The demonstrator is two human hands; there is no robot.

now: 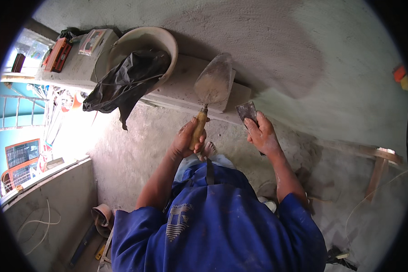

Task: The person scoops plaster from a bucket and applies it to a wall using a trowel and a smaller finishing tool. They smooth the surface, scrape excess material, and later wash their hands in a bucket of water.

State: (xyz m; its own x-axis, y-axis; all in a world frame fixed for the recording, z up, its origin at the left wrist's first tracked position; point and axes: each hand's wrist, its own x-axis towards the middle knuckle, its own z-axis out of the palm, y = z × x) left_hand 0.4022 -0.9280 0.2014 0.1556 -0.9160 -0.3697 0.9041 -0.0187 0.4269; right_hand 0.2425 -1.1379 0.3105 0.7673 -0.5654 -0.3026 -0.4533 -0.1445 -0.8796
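Note:
My left hand [184, 139] is wrapped round the wooden handle of a trowel [212, 82]. The trowel's broad, mortar-smeared blade points away from me, in front of a pale block ledge [177, 86]. In my right hand [264, 136] is a small, flat, dark rectangular piece [246, 111], pinched between thumb and fingers; its lower part is hidden by the hand. Both hands are held out ahead of my body, apart from each other. Beyond the left hand, a pale bucket [171, 43] sits on the ledge with a black plastic bag [133, 75] hanging over its rim.
Ahead rises a plastered wall [349, 59] with a darker patch. An orange tool [58, 55] lies on the ledge's left end. A low wall [54, 190] runs along the left, with a small bucket [103, 214] by it. At right stands a wooden frame [377, 174] near a thin cable.

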